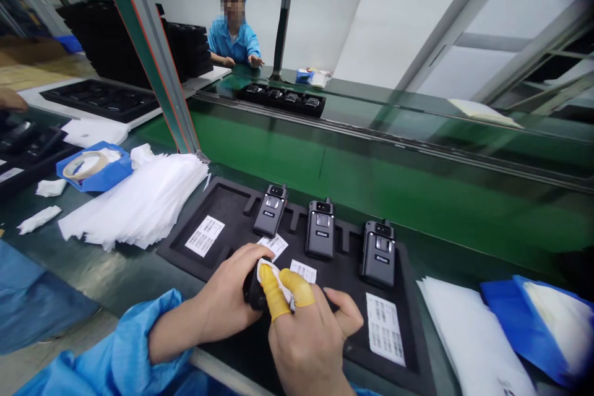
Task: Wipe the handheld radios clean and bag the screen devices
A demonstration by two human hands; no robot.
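Left hand point(232, 297) is wrapped tight round a small black device point(252, 294), held just above the near edge of the tray point(223, 198). The right hand point(309, 340) is half closed over it, two yellow-capped fingers point(273, 297) pinning a white cloth point(268, 268) to its top, thumb sticking out free. The hold looks mostly left-handed, so a hard press from those slick caps could twist the device loose onto the loose labels point(303, 271) or the units point(320, 236) in the tray, and with the cloth bunched so small, a bare fingertip may smear it.
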